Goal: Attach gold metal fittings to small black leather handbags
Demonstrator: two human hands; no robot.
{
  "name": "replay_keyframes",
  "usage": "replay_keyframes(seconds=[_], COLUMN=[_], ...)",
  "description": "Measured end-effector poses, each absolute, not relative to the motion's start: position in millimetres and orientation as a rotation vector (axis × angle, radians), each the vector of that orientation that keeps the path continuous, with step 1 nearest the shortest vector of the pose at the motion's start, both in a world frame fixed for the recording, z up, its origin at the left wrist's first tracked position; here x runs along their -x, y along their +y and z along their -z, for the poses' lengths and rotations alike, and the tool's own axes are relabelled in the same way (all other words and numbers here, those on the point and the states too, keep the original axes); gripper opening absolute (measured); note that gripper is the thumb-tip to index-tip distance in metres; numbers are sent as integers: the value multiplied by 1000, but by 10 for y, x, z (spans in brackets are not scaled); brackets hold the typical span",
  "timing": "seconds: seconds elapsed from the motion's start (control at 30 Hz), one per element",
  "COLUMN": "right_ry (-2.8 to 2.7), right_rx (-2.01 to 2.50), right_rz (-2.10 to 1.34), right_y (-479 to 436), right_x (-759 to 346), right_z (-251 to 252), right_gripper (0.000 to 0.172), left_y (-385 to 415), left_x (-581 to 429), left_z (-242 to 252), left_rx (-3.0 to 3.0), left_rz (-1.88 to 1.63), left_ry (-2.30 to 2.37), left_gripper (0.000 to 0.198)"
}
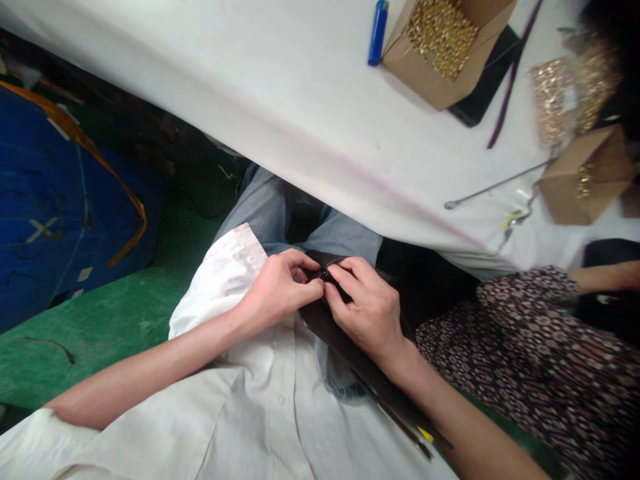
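Both hands meet in my lap, below the edge of a white table point(280, 87). My left hand point(277, 290) is closed, its thumb and fingers pinching the end of a dark brown strap point(345, 350). My right hand point(367, 307) is also closed on the same strap, fingertips touching those of the left hand at a small dark piece I cannot make out. The strap runs down to the right under my right forearm. My white shirt and grey trousers lie beneath it.
On the table stand a blue lighter point(379, 32), a cardboard box of gold fittings point(443, 47), a second box point(585, 177), a bag of gold pieces point(553, 100) and a thin metal rod point(495, 187). Another person's patterned sleeve point(530, 333) is at right. Green floor and blue sacks lie left.
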State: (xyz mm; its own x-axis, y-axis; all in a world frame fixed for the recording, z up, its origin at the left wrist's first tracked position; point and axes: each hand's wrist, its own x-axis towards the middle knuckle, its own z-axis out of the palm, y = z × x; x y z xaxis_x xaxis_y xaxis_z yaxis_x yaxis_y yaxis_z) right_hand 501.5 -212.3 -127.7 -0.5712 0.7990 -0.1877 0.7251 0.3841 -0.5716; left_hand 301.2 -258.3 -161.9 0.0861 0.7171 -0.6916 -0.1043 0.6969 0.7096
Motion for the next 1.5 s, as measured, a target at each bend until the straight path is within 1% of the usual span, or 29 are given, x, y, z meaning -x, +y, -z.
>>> replay_keyframes(seconds=[0.07,0.2,0.3,0.37,0.43,0.7,0.83,0.97,1.1,1.23,1.33,1.43,1.5], right_ry=[-2395,-2211,-2161,-2178,-2204,-2248,-2338,-2368,-2252,-2065,-1951,-1822,-1662], right_rx=[1402,1490,1574,1533,1480,1337,1250,1222,1311,1508,1657,1739,1729], right_rz=[-972,-985,-1016,-1014,-1005,-956,-963,-940,-946,-1113,-1203,-1352,-1520], right_y=[-2142,-2190,-2221,-2228,-2226,-2221,-2195,-2108,-2040,-2030,-2018,-1993,-1970], right_x=[-5004,-5045,-5091,-5112,-5121,-5140,-5158,-5086,-4942,-4839,-4794,-4741,-4706], right_z=[1262,1279,1294,1297,1295,1316,1321,1287,1266,1200,1063,972,1022], right_gripper=[26,29,25,21,22,27,28,23,17,11,9,9,12], left_y=[-2575,-2562,-2573,-2587,-2600,-2617,-2601,-2542,-2463,-2408,-2325,-2182,-2098], left_x=[-3020,-3049,-3066,-3069,-3071,-3079,-3051,-2998,-2965,-2927,-2811,-2644,-2575], left_z=[1587,1519,1508,1519,1535,1542,1541,1524,1493,1464,1372,1265,1251], left_rx=[-568,-615,-667,-712,-753,-766,-777,-717,-707,-693,-558,-419,-461], left_rz=[-672,-715,-753,-782,-802,-829,-785,-730,-732,-680,-654,-521,-421], left_ry=[1372,1399,1390,1382,1379,1338,1360,1364,1370,1356,1238,1118,1096], left_gripper=[33,28,20,14,10,7,6,17,29,34,36,46,51])
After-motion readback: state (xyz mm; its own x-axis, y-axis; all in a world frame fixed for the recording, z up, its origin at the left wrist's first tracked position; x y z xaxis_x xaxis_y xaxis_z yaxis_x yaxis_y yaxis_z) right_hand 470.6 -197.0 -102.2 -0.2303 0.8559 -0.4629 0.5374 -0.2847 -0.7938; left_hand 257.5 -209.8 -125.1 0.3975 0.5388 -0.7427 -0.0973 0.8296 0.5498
